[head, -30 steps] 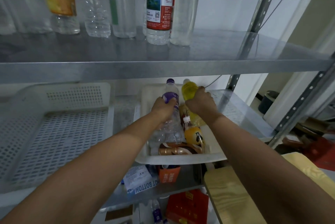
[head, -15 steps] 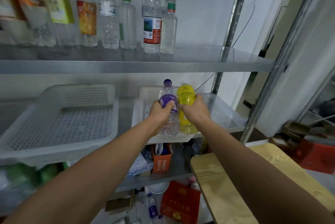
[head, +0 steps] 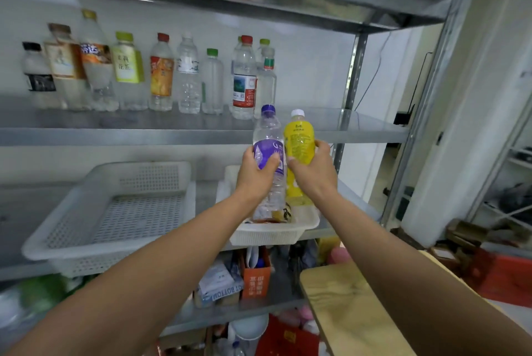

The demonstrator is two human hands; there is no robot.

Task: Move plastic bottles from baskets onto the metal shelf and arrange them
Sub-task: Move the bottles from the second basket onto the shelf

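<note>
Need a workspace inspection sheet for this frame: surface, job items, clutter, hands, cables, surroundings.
Surface: metal shelf, middle tier, no bottles at its right end.
Job's things: row of bottles upright at that tier's back; purple-label bottle and yellow bottle held upright above the right basket, which holds more bottles; left basket beside it.
Clutter: orange carton and boxes on the tier below; wooden board lower right.
Grippers: left hand grips the purple-label bottle; right hand grips the yellow bottle.
Cables: dark cable runs down the wall behind the right upright.
Surroundings: white wall; red crate at right.
</note>
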